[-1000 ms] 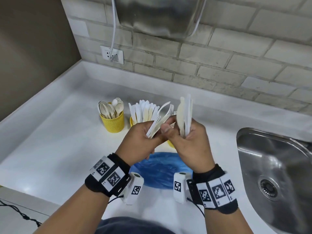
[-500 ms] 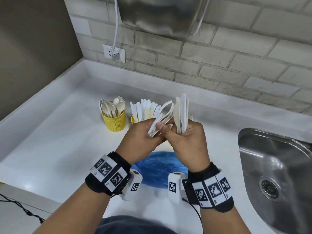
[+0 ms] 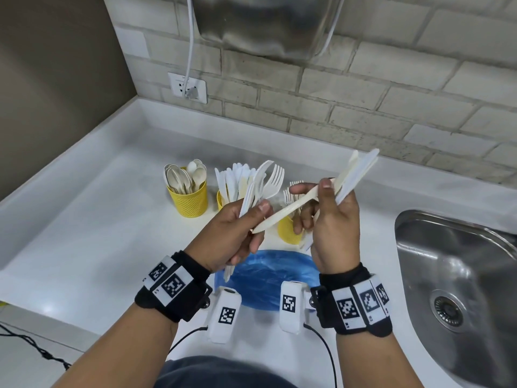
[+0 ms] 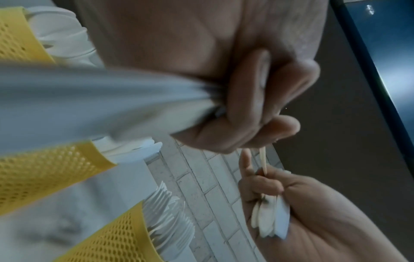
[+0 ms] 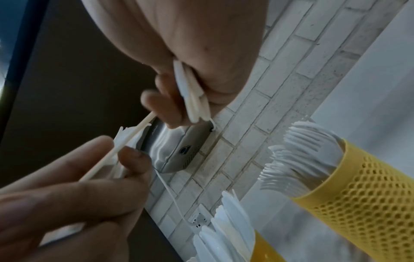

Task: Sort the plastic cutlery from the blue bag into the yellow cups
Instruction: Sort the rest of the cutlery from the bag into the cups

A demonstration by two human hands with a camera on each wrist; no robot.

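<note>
My left hand (image 3: pixel 237 233) clutches forks (image 3: pixel 263 183) while my right hand (image 3: pixel 333 228) pinches light, slippery, bendy knives (image 3: pixel 355 172), best held mid-handle.

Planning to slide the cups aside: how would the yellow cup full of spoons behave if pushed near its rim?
The spoon cup is probably light: perforated plastic walls holding thin plastic spoons. It looks top-loaded, with spoons standing well above the rim, so a high push may tip it. On the smooth white counter, a low push would likely slide it.
</note>
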